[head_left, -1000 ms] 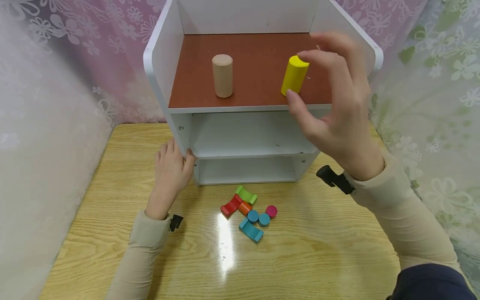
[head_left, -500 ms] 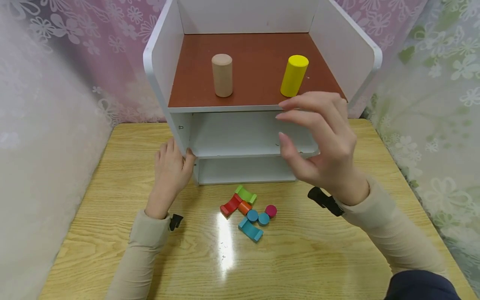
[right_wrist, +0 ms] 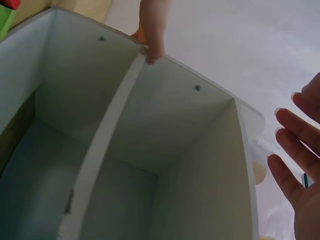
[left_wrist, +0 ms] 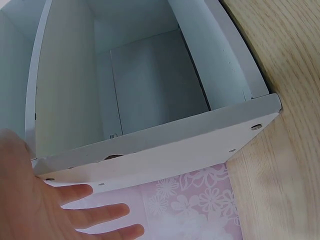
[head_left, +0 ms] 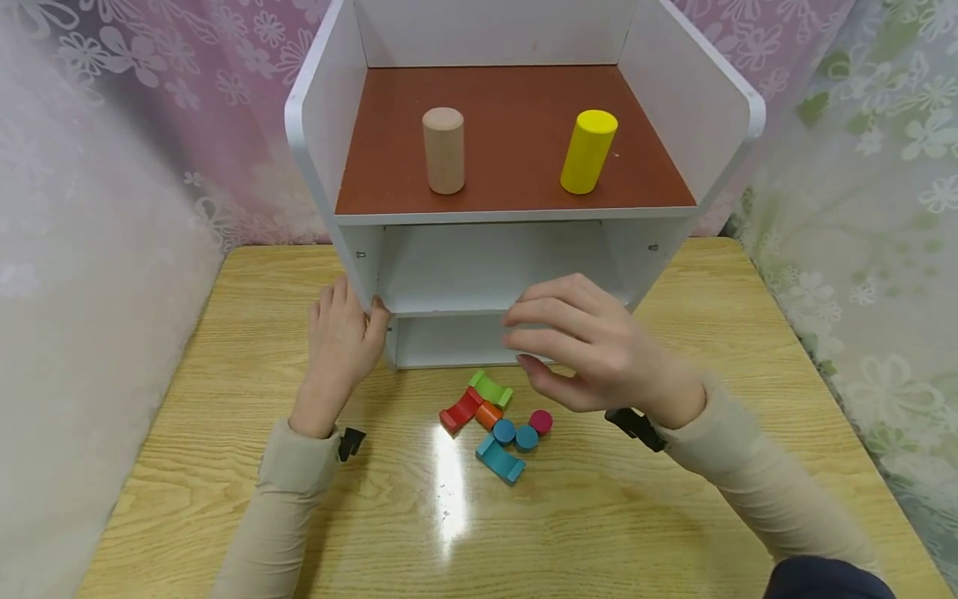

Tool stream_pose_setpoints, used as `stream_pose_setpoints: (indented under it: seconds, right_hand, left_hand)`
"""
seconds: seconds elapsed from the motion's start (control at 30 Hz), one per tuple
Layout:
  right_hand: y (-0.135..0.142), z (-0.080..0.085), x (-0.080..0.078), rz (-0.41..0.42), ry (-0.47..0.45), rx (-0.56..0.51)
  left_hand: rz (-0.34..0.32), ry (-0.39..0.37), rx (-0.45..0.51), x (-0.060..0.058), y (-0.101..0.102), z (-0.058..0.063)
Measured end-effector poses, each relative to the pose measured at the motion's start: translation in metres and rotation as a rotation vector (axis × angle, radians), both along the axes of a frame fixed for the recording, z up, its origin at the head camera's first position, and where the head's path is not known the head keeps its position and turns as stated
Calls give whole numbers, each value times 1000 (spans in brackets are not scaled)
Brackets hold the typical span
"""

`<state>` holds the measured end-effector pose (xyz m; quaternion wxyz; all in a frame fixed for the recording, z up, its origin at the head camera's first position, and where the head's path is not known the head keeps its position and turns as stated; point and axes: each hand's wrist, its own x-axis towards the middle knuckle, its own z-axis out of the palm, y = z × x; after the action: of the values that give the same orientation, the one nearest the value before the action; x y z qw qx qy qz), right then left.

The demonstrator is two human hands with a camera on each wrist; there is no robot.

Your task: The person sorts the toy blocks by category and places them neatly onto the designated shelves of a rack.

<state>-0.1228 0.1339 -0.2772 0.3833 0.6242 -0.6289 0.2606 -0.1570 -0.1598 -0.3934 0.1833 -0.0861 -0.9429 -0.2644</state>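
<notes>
My left hand [head_left: 343,349] holds the left side panel of a small white shelf unit [head_left: 359,266], thumb over its front edge and fingers along the outer face. In the left wrist view those fingers [left_wrist: 100,215] stretch along the outside. Holding nothing, my right hand [head_left: 587,345] hovers before the lower shelves, fingers loosely bent. Nearest it on the table lie a pink disc-ended piece [head_left: 541,422], two blue round pieces [head_left: 527,438], a blue curved block [head_left: 500,460], an orange cylinder [head_left: 489,414], a red curved block [head_left: 461,411] and a green one [head_left: 491,388].
On the brown top shelf [head_left: 516,108], a plain wooden cylinder [head_left: 445,154] stands left and a yellow cylinder [head_left: 589,154] stands right. The unit sits at the back of the wooden table [head_left: 636,499]. Floral curtains [head_left: 861,208] hang around the table.
My right hand has come away from the yellow cylinder, down and to the left, toward the coloured blocks. The cylinder stays standing on the top shelf. My left hand has not moved.
</notes>
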Motion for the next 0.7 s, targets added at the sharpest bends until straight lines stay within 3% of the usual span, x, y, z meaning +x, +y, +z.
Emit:
stream_pose_setpoints:
  seconds: [0.43,0.7]
  right_hand:
    - [0,-56,-8,15,-177,276]
    - [6,-88,-17,-73,-329,507]
  left_hand:
    - [4,-7,0,0,0,0]
    - [10,-16,1,-1,0,0]
